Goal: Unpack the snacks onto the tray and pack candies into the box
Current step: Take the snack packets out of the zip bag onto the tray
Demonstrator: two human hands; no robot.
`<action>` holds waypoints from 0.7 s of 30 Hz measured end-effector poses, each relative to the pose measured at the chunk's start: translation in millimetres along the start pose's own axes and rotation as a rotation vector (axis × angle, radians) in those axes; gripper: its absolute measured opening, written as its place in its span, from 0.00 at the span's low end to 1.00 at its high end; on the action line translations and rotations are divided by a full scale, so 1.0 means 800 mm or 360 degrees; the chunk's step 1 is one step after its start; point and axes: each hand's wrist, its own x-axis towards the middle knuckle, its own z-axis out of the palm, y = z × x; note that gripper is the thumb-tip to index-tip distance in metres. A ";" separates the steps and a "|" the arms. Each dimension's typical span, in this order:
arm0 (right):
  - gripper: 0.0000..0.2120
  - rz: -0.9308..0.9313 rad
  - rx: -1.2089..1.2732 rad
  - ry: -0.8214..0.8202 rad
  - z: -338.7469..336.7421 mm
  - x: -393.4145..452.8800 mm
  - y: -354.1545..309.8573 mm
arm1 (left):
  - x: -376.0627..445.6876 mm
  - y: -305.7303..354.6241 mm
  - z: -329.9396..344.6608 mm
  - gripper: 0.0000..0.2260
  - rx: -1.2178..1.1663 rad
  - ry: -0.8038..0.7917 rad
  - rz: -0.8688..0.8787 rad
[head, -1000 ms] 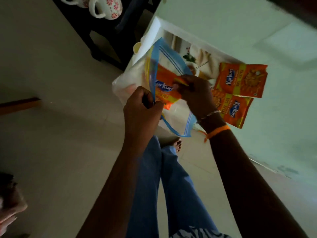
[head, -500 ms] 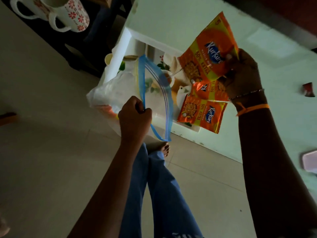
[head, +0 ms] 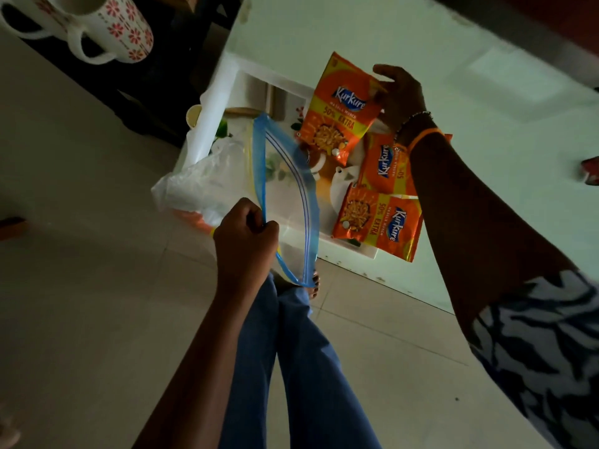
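- On the tray (head: pixel 324 251) lie two orange packets, and a third (head: pixel 340 108) is held above them; each reads "Kurkure", with "50% EXTRA" on a yellow band.
- Nearest packet (head: pixel 377 222) lies flat over the tray's near edge, its print turned sideways; the middle packet (head: pixel 385 166) sits just behind it, partly under the right wrist.
- Tray is white with a floral print, and rests at the corner of a pale green table (head: pixel 486 124).
- Floor (head: pixel 81 286) is pale tile; two white mugs (head: pixel 107 30) with red flowers stand on a dark stand at upper left.
- Right hand (head: pixel 400 92) reaches over the tray, fingers curled on the upper right edge of the held packet, which hangs tilted with its lower end close to the tray.
- Left hand (head: pixel 246 234) is closed in a fist on the blue rim of a clear zip bag (head: pixel 285 196), whose mouth gapes wide beside the tray's near-left side.
- Something orange shows faintly through the bag's bottom.
- No box or candies can be made out.
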 end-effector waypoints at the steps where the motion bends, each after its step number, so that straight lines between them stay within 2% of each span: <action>1: 0.20 -0.0030 -0.0038 0.0014 -0.001 0.002 -0.001 | 0.000 0.000 -0.001 0.06 -0.0007 -0.0002 -0.0002; 6: 0.20 -0.0218 -0.0178 0.0263 -0.003 -0.020 -0.016 | 0.000 -0.003 -0.004 0.13 -0.0064 0.0020 0.0007; 8: 0.15 -0.0283 -0.0026 0.0238 0.001 -0.055 -0.032 | 0.000 -0.006 -0.006 0.14 -0.0061 0.0044 -0.0013; 10: 0.10 -0.0277 0.0241 -0.0098 0.011 -0.104 -0.043 | -0.003 -0.009 -0.009 0.14 -0.0061 0.0053 -0.0024; 12: 0.09 -0.0127 0.0299 -0.0601 0.033 -0.151 -0.043 | -0.008 -0.010 -0.012 0.14 -0.0096 0.0052 -0.0038; 13: 0.09 -0.0056 0.0145 -0.0820 0.051 -0.169 -0.039 | -0.012 -0.011 -0.016 0.14 -0.0114 0.0058 -0.0039; 15: 0.12 -0.0015 -0.0344 -0.1035 0.095 -0.188 -0.024 | -0.022 -0.013 -0.024 0.14 -0.0177 0.0065 -0.0019; 18: 0.19 0.0041 -0.0928 -0.1134 0.166 -0.202 -0.010 | -0.043 -0.016 -0.041 0.13 -0.0277 0.0106 0.0024; 19: 0.17 0.0049 -0.1021 -0.1121 0.185 -0.205 -0.008 | -0.051 -0.018 -0.048 0.11 -0.0298 0.0120 0.0042; 21: 0.08 0.0055 -0.1050 -0.0980 0.221 -0.217 -0.003 | -0.067 -0.022 -0.064 0.10 -0.0328 0.0123 0.0089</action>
